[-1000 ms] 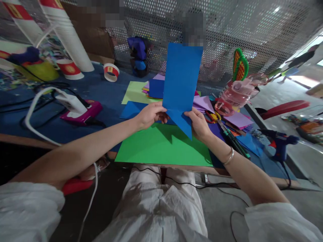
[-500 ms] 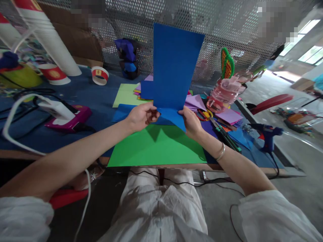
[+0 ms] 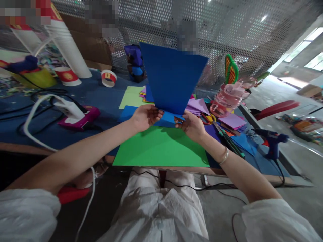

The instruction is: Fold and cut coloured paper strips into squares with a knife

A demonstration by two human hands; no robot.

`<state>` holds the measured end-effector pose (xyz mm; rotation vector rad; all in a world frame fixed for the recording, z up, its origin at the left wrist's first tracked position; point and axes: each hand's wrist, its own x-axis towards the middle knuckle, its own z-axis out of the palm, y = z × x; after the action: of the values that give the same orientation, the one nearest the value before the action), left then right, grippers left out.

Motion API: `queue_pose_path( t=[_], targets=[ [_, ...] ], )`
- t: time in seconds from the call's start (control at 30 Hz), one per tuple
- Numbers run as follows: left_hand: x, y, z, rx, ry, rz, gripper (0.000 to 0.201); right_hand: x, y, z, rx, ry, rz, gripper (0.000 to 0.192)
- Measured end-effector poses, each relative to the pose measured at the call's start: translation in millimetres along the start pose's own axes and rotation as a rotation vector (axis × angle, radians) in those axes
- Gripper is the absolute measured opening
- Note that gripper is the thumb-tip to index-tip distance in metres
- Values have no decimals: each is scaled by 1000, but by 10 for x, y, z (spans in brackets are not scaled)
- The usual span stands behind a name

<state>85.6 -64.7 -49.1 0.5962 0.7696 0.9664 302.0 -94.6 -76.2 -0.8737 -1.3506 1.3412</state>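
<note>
Head camera view: a blue sheet (image 3: 174, 79) is held between the two hands, with its large part standing up above the fingers and its lower part bent toward the person. Its lower left corner is pinched by the fingers of the left hand (image 3: 144, 118), and its lower right corner by those of the right hand (image 3: 193, 126). Below the fingers, a green sheet (image 3: 161, 149) is laid on the bench (image 3: 107, 101). Just beside the right fingers, scissors (image 3: 211, 118) are placed; farther to their right, a glue gun (image 3: 274, 143) is seen.
</note>
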Motion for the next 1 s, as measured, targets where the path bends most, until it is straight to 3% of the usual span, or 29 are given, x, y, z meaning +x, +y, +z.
queue_pose_path(
  t=[0.3, 0.57, 0.77, 1.0],
  targets=[
    [-23, -26, 97, 139, 99, 9, 29, -13, 38, 4, -289, 123, -204, 28],
    [-59, -118, 87, 374, 18, 119, 30, 17, 55, -73, -410, 161, -199, 48],
    [-14, -201, 7, 537, 21, 279, 39, 17, 59, -67, -422, 125, -159, 49],
    [31, -197, -42, 595, 3, 313, 42, 25, 55, -64, -404, 120, -124, 48]
  ],
)
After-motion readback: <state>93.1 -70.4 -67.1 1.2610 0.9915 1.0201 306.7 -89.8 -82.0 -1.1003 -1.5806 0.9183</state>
